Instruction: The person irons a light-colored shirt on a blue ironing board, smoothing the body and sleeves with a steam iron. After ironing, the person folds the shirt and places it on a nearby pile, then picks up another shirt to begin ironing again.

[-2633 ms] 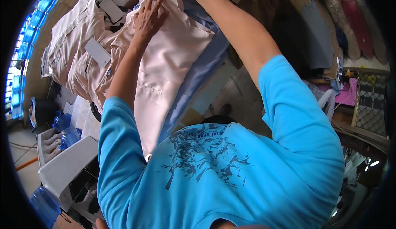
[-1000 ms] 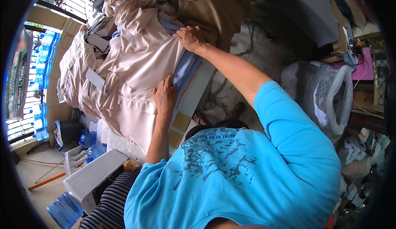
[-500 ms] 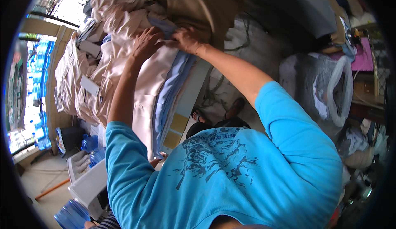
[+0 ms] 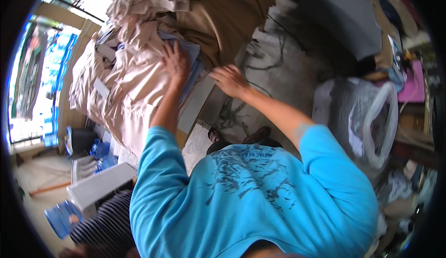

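Observation:
My left hand [image 4: 176, 65] lies with its fingers apart on pale pink cloth [image 4: 132, 79], beside the edge of a light blue cloth [image 4: 193, 53]. Nothing shows in its grip. Off the right edge of the layered cloth hangs my right hand [image 4: 230, 79], fingers loosely stretched and slightly blurred, apart from the fabric. Both cloths rest on a grey board or tabletop [image 4: 197, 102]. Brown cloth [image 4: 206, 23] spreads just beyond both hands, and a heap of crumpled beige-pink pieces [image 4: 139, 5] rises at the far left.
A clear plastic bag [image 4: 355, 118] stands at the right, near a pink item [image 4: 411, 84] on a shelf. Green strips [image 4: 227, 114] lie on the floor by my feet. Lower left, someone in a striped garment [image 4: 104, 223] is beside a blue water jug [image 4: 62, 218] and a white bench [image 4: 102, 186].
The right hand has left the cloth and moved right and down. My left hand has shifted right and spread its fingers. Pink cloth now covers most of the blue layers' near part.

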`<state>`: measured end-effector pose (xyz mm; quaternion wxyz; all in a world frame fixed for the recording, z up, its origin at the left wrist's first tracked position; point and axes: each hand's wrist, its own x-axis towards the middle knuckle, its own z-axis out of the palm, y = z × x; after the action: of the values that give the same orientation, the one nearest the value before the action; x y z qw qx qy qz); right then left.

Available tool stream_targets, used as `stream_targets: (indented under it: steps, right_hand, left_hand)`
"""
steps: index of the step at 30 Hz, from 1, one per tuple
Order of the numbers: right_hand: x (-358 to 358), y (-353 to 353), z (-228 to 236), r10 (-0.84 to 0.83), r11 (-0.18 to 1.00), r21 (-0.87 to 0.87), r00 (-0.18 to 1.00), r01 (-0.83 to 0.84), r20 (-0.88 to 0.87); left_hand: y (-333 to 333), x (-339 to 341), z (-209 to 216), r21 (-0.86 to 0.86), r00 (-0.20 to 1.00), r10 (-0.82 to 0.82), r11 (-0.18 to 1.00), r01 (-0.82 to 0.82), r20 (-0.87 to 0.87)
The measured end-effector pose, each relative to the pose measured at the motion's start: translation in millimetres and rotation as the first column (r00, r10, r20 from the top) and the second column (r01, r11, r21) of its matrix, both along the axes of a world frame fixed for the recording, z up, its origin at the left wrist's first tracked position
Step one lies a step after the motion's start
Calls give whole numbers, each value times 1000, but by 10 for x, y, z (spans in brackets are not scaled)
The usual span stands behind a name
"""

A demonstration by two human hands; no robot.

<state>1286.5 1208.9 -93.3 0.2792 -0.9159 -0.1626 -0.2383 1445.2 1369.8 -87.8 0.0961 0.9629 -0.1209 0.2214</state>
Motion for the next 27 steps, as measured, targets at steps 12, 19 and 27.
stream_targets:
  steps: [12, 19, 27]
  right_hand:
    - [-5479, -2152, -988, -491, 409, 4, 224, 912, -842]
    - [-5877, -1317, -1436, -614, -266, 209, 2, 941, -789]
    - [-6115, -713, -1462, -292, -758, 220, -17, 614, -956]
  left_hand:
    - [-1728, -1535, -276, -260, 696, -623, 782, 567, -356]
    - [-1946, -2393, -1709, -218, 84, -559, 452, 865, -825]
    - [-3586, -1816, -2362, -111, 3, -332, 324, 940, -943]
